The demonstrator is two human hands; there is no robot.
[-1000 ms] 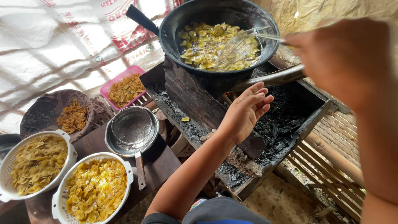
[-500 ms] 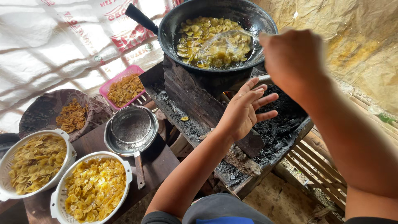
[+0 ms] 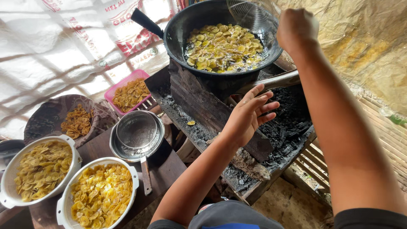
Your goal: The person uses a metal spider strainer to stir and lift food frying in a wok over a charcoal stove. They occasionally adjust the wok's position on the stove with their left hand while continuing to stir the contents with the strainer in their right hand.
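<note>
Head view: a wire skimmer is being held over the black wok by the right hand, fist clamped on its handle; handle itself is hidden. The skimmer is probably light and stiff, w/ thin mesh easily bent, so it is best gripped at the handle. Chips are frying in oil below, likely brittle and slippery. The left hand is being kept open, fingers apart, near the charred stove, holding nothing.

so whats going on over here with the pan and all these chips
A person is frying yellow chips in oil in a black pan set on a charred wooden stove. Their right hand holds a wire skimmer raised over the pan's far side, while the left hand hovers open beside the stove. Two white colanders of chips sit on the low table.
</note>
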